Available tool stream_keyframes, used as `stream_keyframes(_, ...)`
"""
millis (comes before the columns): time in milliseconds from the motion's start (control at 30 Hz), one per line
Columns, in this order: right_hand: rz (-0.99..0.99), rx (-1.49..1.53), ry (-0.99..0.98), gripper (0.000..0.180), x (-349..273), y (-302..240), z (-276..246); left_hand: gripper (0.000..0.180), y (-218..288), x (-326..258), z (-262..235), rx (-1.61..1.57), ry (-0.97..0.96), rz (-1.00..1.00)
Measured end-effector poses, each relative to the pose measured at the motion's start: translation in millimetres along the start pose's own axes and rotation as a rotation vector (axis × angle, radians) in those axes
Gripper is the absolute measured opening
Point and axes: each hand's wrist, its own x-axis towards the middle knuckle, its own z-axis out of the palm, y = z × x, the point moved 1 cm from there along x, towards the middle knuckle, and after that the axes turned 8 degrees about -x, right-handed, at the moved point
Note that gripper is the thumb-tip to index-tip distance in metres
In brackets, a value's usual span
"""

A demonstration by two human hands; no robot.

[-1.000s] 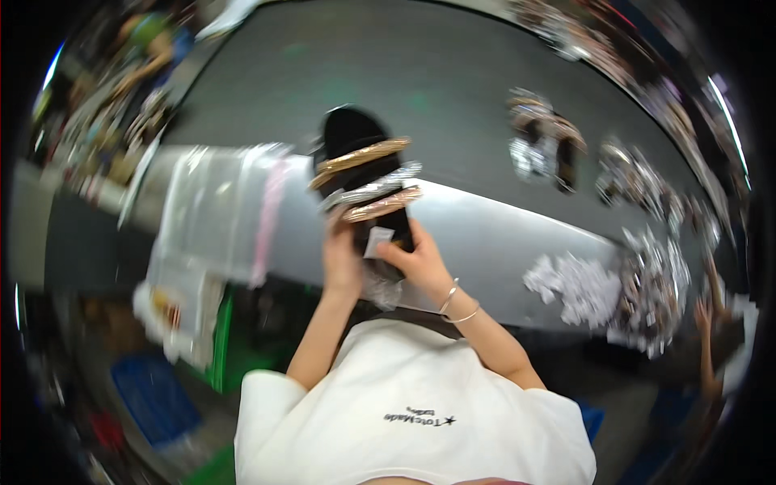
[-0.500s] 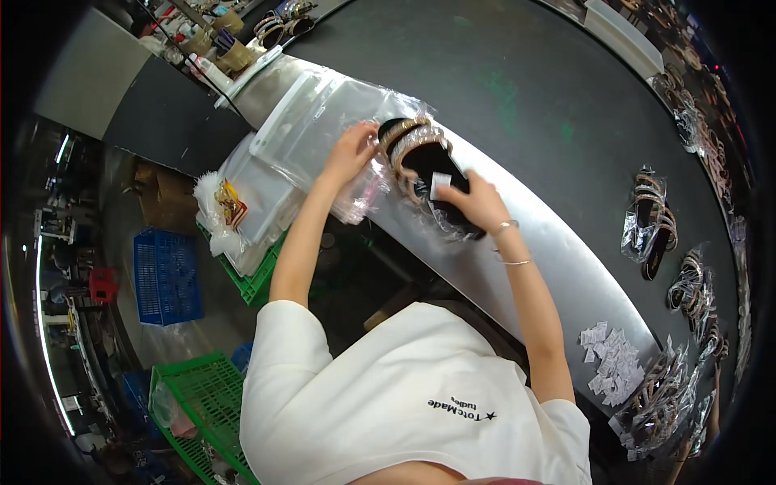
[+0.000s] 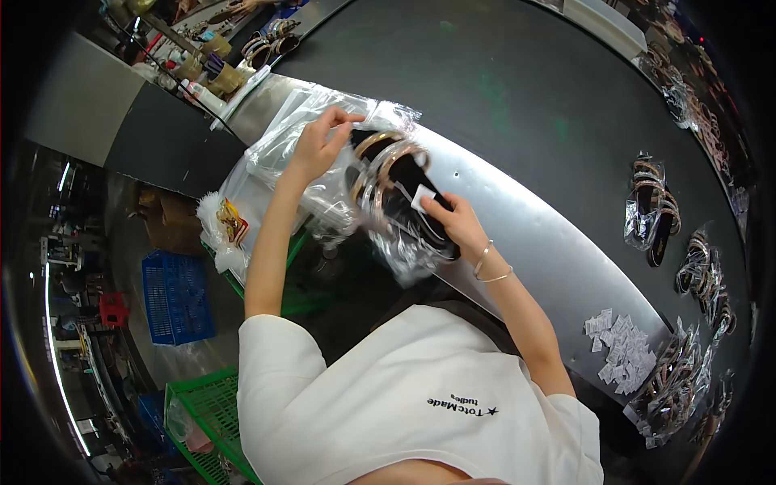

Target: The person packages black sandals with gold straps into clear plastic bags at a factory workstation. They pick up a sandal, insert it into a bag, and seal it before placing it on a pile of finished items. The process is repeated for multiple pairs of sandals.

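Observation:
My right hand grips a pair of black sandals with gold-coloured straps, and a small white packet is pinched against them at my fingertips. The sandals sit partly inside a clear plastic bag. My left hand holds the edge of that bag's opening beside the sandal toes, over a stack of clear bags. All of this is above a long metal table.
Several bagged sandal pairs lie on the dark surface to the right, more farther right. Small white packets are heaped on the table's right end. A blue crate and green crates stand on the floor at left.
The view swung left and the table now runs diagonally. My hands carried the sandals toward the stack of clear bags, and a bag now wraps around the sandals' lower part.

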Motion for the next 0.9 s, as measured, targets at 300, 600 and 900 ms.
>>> stream_keyframes(300, -0.065, -0.075, 0.259, 0.044, -13, 3, -45, 0.014, 63, 10, 80, -0.149, -0.019, 0.113)
stream_keyframes(600, -0.513, -0.063, 0.733, 0.036, -51, -25, -87, 0.030, 125, -29, 158, 0.183, 0.162, 0.643)
stream_keyframes(900, -0.594, 0.128, 0.917, 0.039, -104, -67, -111, 0.044, 123, -43, 212, -0.437, -0.745, 0.016)
